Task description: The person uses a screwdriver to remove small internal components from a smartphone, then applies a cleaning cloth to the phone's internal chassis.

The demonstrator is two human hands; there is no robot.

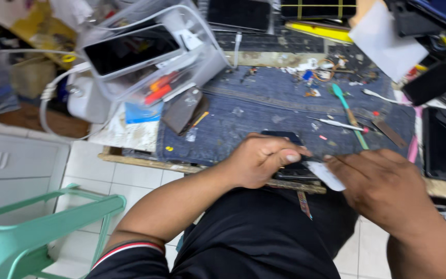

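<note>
— What are the fingers doing?

— The left hand (260,161) has its fingers (287,156) curled round a small dark flat phone (289,154), pinning it at the near edge of the desk (130,135). The right hand (383,187) pinches a thin white plastic card (325,175), its corner touching the phone's side.

— Is the phone open yet?

— I'd judge not: it looks whole, with the card only at the seam (the blur hides whether it has slipped in). The prying seems barely begun, and no loose parts lie beside it.

— And further out?

— A blue denim cloth (264,111) lies under the phone. Beyond the hands lie a teal-handled tool (348,110) and a thin metal screwdriver (336,123). Another black phone (442,143) lies well to the right, and a clear plastic box (150,51) holding a dark screen stands far left. A mint-green plastic chair (37,227) is on the floor.
</note>
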